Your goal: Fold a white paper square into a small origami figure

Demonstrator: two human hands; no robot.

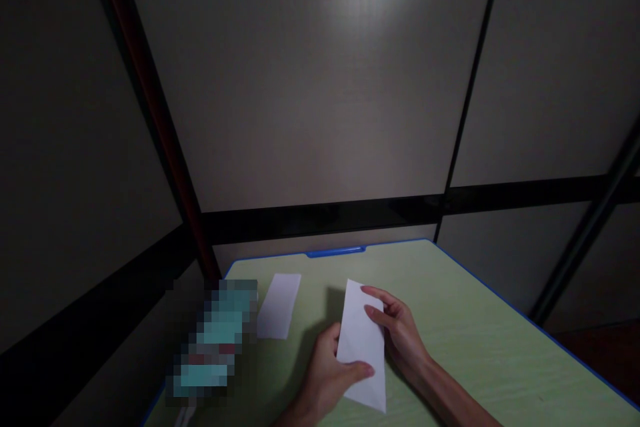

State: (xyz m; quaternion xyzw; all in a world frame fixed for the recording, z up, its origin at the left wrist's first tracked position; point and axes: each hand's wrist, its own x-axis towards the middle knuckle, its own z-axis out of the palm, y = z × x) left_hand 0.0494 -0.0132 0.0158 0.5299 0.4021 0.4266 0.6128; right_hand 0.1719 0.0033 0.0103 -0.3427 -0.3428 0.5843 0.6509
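Note:
A white paper envelope or folded sheet point(361, 340) is held above the tabletop, its long side running away from me; I cannot tell which of the two it is. My left hand point(327, 370) grips its lower left side, thumb across the front and fingers hidden behind. At the upper right edge, my right hand point(397, 323) pinches the paper with the thumb on its face. A second white paper rectangle point(279, 305) lies flat on the table to the left of my hands.
The light green table point(465, 333) has a blue rim and a blue handle-like piece point(336, 252) at its far edge. A pixelated teal object point(215, 340) is at the left, with a pale cable point(185, 412) below it. Dark-banded panels point(320, 93) stand behind the table.

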